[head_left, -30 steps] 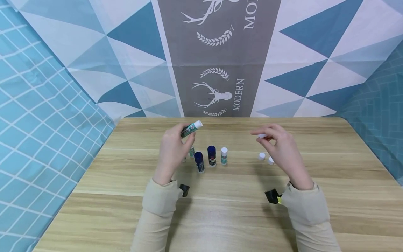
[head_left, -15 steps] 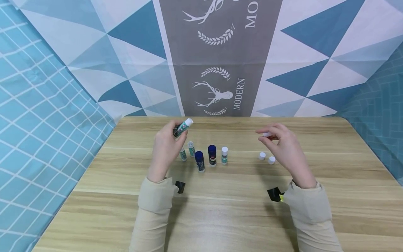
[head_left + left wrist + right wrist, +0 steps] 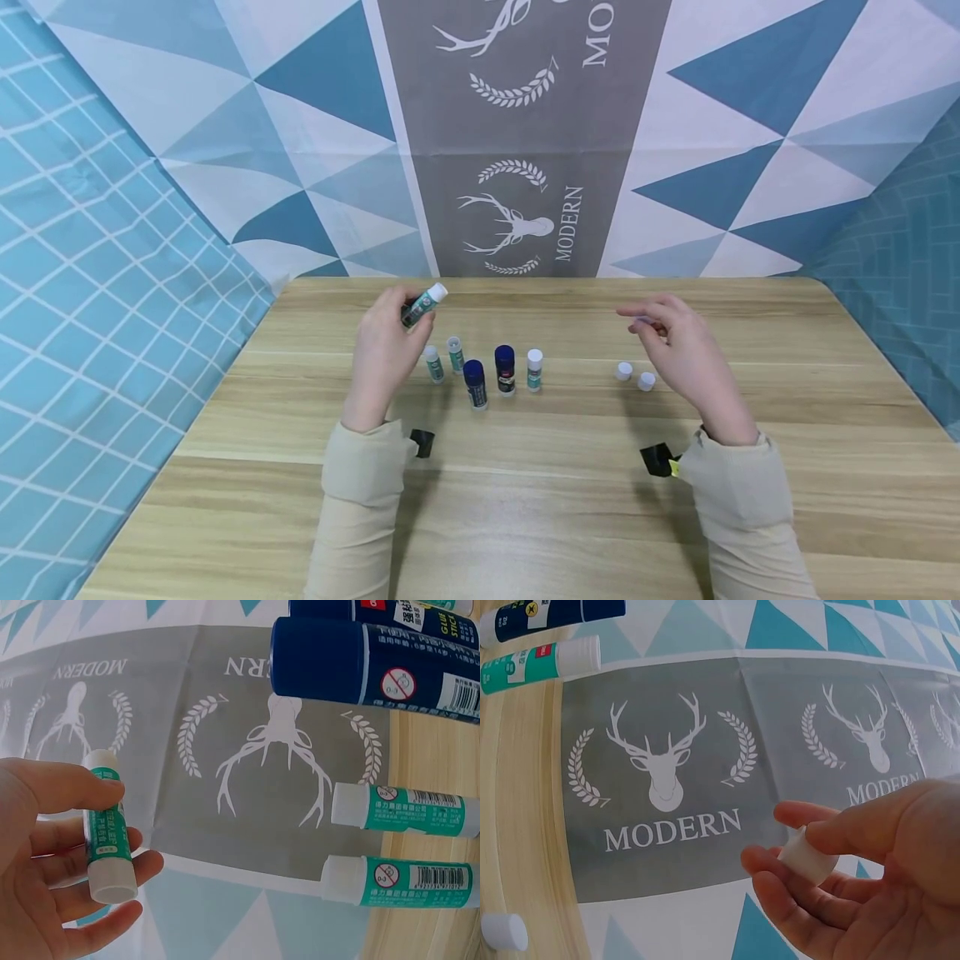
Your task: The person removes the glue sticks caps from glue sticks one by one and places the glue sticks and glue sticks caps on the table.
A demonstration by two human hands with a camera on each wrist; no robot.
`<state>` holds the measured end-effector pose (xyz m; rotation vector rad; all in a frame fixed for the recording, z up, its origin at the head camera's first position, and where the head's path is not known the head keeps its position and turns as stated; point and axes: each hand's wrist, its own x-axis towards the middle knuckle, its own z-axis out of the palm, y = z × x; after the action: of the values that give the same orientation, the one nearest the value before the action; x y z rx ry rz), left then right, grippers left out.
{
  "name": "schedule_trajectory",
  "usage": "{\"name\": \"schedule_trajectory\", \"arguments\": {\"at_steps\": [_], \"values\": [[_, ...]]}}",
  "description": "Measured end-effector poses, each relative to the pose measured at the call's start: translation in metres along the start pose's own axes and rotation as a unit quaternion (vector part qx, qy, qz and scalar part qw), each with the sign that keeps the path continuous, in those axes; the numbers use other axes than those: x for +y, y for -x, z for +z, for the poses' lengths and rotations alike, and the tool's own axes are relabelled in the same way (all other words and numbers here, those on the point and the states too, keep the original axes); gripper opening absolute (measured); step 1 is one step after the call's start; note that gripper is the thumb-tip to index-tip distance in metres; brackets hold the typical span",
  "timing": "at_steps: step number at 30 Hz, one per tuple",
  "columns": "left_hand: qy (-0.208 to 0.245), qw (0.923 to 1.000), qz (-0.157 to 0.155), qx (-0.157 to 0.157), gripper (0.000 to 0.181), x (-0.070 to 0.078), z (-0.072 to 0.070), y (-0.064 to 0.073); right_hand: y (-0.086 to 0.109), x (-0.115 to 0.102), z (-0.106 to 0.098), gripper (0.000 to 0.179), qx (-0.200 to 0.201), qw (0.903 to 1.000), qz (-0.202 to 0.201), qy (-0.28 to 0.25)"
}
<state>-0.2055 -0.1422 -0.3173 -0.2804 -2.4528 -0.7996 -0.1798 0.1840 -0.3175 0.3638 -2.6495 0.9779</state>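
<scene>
My left hand (image 3: pixel 382 346) pinches a green glue stick (image 3: pixel 109 832) between thumb and fingers, raised above the tabletop and tilted in the head view. My right hand (image 3: pixel 686 358) holds a small white cap (image 3: pixel 808 859) between thumb and fingers; in the head view the fingers mostly hide it. On the table between the hands, two green glue sticks (image 3: pixel 434 367) stand nearest the left hand. Two dark blue glue sticks (image 3: pixel 505 371) and another green glue stick (image 3: pixel 534 371) with a white top stand to their right. Two loose white caps (image 3: pixel 624 372) lie below the right hand.
The wooden table (image 3: pixel 540 500) ends at a patterned cloth backdrop (image 3: pixel 517 217) behind the hands. Blue cloth (image 3: pixel 97 275) hangs at the left side. Black pieces (image 3: pixel 657 459) show beside both sleeve cuffs.
My left hand has drawn left with the glue stick, uncovering the two green ones behind it. My right hand has shifted slightly right with the cap, which its fingers now hide more.
</scene>
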Motion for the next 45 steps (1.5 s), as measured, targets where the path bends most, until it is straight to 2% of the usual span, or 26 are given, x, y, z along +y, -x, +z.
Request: {"name": "schedule_trajectory", "arguments": {"at_steps": [13, 24, 29, 40, 45], "values": [[-0.011, 0.9992, -0.035, -0.013, 0.024, -0.003, -0.006, 0.000, -0.001, 0.002, -0.001, 0.028, -0.011, 0.9997, 0.017, 0.016], [-0.045, 0.9930, -0.086, -0.067, 0.024, -0.005, -0.012, 0.002, -0.002, 0.011, -0.005, 0.030, -0.054, 0.9970, 0.031, 0.046], [-0.057, 0.9901, -0.092, -0.089, 0.026, -0.006, -0.014, 0.002, -0.002, 0.017, -0.006, 0.029, -0.084, 0.9929, 0.046, 0.071], [-0.075, 0.9844, -0.096, -0.127, 0.021, -0.012, -0.013, 0.004, 0.001, 0.038, -0.012, 0.025, -0.121, 0.9843, 0.086, 0.095], [-0.091, 0.9774, -0.090, -0.168, 0.016, -0.015, -0.011, 0.003, 0.002, 0.046, -0.016, 0.026, -0.142, 0.9801, 0.098, 0.099]]}}
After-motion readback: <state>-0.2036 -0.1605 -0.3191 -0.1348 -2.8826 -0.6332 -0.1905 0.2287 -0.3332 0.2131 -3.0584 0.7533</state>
